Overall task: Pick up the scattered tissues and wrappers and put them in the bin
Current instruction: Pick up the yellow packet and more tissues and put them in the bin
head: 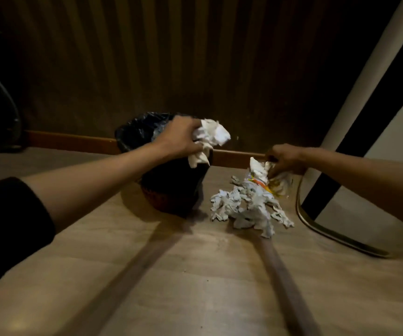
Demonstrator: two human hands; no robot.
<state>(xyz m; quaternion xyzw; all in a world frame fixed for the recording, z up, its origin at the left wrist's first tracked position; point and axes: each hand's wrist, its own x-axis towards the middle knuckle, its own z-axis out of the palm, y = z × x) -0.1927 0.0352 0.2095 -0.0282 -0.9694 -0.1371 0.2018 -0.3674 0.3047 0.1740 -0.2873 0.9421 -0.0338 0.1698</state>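
A dark bin lined with a black plastic bag stands on the floor against the wall. My left hand is over its rim, shut on a wad of white tissues that sticks out to the right of the bin. A pile of crumpled white tissues lies on the floor just right of the bin. My right hand is at the far top of that pile, fingers closed on a tissue and a clear wrapper with orange and yellow print.
A wooden floor with two dark strips runs toward me. A ribbed dark wall with a brown skirting board stands behind the bin. A white panel with a thin curved metal edge is to the right of the pile.
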